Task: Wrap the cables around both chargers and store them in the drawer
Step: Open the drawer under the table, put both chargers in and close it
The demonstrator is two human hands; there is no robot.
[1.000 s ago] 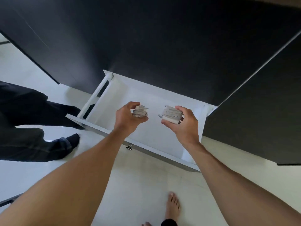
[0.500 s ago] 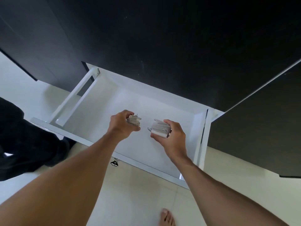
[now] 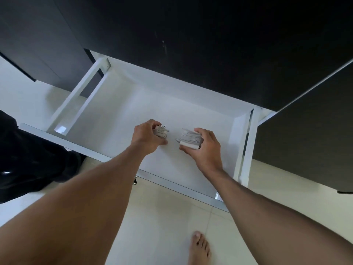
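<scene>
head view, near to far: closest to the camera a bare foot [image 3: 199, 247] stands on the pale tiled floor [image 3: 162, 217], just short of the drawer front. both forearms reach forward over that front edge into the open white drawer [image 3: 118, 111], which is the landmark for everything else. above the drawer's floor, near its middle, the left hand [image 3: 146, 135] curls its fingers around a small charger [image 3: 161, 131] with cable wound on it and prongs pointing up. just right of it, apart and not touching, the right hand [image 3: 205, 148] pinches a larger white charger [image 3: 190, 140] between thumb and fingers, its cable coiled tight around the body. past the drawer rises the dark cabinet [image 3: 191, 44]; left of the drawer lies a dark clothed shape [image 3: 28, 159].

both bundles look wrapped, so the step in hand seems to be setting them down. to do it well, each should be lowered until it rests flat on the drawer floor before the fingers let go, with the loose cable ends tucked under so the coils do not spring open, and kept away from the front edge.

whether either charger touches the drawer floor cannot be told. the left palm hides most of its charger, and the cable ends are too small to make out.
</scene>
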